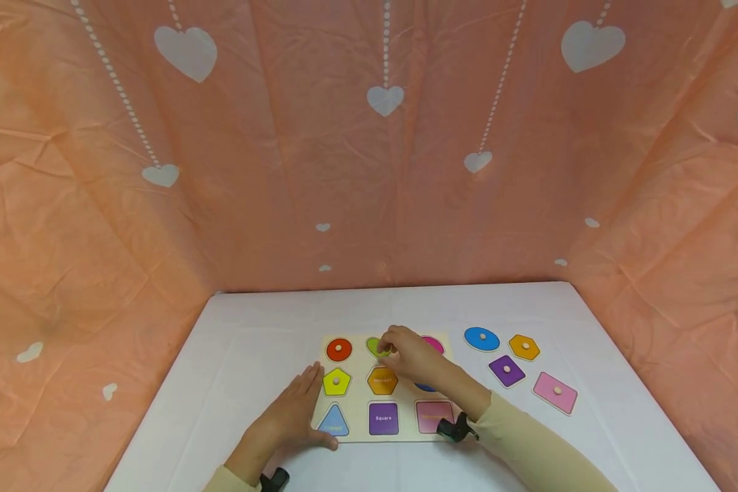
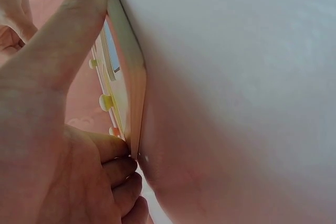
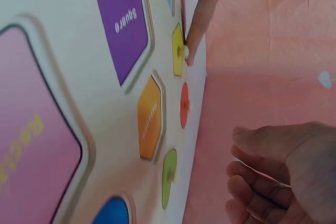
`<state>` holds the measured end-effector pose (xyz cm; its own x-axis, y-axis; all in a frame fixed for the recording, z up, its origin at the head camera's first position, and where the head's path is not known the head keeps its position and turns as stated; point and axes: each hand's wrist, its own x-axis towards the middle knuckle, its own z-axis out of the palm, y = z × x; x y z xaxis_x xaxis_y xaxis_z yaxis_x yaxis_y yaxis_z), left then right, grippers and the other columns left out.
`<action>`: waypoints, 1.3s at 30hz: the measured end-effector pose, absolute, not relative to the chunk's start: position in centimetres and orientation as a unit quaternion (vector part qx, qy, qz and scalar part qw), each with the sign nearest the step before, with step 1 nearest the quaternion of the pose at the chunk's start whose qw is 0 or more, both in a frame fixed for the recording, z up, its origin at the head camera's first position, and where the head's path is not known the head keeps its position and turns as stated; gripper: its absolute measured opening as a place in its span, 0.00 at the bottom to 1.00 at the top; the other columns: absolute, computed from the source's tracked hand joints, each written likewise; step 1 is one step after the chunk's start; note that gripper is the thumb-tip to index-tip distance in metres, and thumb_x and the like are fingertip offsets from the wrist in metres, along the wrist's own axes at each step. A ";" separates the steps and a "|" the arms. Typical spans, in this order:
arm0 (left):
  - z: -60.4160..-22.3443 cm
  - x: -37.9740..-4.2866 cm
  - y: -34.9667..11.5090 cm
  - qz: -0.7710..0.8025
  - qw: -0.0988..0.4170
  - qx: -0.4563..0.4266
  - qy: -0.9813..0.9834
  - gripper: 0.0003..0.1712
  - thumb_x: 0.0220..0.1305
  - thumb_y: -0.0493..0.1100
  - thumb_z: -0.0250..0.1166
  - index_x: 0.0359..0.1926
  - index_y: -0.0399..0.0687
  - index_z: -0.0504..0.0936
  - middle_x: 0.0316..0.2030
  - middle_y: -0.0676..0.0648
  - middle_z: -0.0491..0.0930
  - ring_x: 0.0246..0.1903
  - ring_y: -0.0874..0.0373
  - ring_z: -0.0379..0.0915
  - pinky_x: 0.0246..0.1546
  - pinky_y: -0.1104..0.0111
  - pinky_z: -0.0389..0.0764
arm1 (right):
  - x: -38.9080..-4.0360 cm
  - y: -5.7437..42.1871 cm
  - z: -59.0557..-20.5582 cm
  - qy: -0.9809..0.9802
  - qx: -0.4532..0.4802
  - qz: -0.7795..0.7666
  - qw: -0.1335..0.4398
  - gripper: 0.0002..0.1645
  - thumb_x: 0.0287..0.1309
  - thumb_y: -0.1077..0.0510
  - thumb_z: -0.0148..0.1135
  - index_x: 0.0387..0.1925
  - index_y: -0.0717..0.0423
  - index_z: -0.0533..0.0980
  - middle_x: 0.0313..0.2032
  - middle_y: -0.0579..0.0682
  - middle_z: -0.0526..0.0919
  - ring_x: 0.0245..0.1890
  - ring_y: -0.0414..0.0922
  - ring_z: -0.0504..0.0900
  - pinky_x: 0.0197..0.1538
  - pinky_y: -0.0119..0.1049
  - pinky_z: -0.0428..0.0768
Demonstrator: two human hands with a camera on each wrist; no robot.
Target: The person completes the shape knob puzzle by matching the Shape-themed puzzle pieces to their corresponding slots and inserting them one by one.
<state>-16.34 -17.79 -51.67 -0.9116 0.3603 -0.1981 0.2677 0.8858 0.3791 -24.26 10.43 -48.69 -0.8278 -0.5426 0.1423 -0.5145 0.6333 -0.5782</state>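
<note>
A wooden shape puzzle board (image 1: 353, 410) lies on the table. My left hand (image 1: 292, 410) is spread at its left side, the fingers along the left edge and the thumb by the near corner. My right hand (image 1: 408, 352) hovers over the board's far row by the green knobbed piece (image 3: 169, 179). In the right wrist view its fingers are loosely bent, apart from the board, with nothing between them. A red circle (image 1: 339, 350) and a yellow pentagon (image 1: 336, 382) with knobs sit in the board. Printed labels show in the hexagon recess (image 1: 383, 380) and square recess (image 1: 384, 418).
Right of the board lie loose knobbed pieces: a blue oval (image 1: 482, 339), an orange hexagon (image 1: 524, 347), a purple square (image 1: 507, 371) and a pink rectangle (image 1: 555, 393). Peach cloth (image 1: 320, 157) with white hearts hangs around the white table (image 1: 258, 328).
</note>
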 end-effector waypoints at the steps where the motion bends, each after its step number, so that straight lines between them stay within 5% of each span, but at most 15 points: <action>1: -51.7 -16.3 -17.8 0.173 0.132 0.163 0.962 0.82 0.38 0.69 0.87 0.84 0.33 0.55 0.85 0.35 0.50 0.84 0.40 0.46 0.83 0.46 0.55 | -24.2 10.7 -48.6 0.903 -0.294 -0.311 0.017 0.08 0.65 0.61 0.76 0.43 0.60 0.86 0.38 0.47 0.82 0.42 0.45 0.79 0.50 0.36 0.87; 15: -51.7 -16.4 -17.7 0.170 0.133 0.166 0.962 0.82 0.39 0.69 0.87 0.83 0.33 0.55 0.85 0.35 0.50 0.84 0.40 0.46 0.83 0.46 0.54 | -23.7 14.6 -48.0 0.918 -0.239 -0.317 -0.018 0.09 0.64 0.61 0.77 0.44 0.57 0.86 0.39 0.48 0.83 0.44 0.51 0.84 0.52 0.43 0.90; 39: -52.0 -16.3 -17.8 0.174 0.130 0.164 0.962 0.83 0.38 0.69 0.87 0.84 0.33 0.54 0.85 0.35 0.50 0.84 0.40 0.46 0.83 0.46 0.55 | -23.0 20.2 -48.4 0.928 -0.175 -0.326 -0.039 0.09 0.66 0.61 0.75 0.46 0.58 0.86 0.41 0.47 0.83 0.43 0.45 0.79 0.50 0.42 0.89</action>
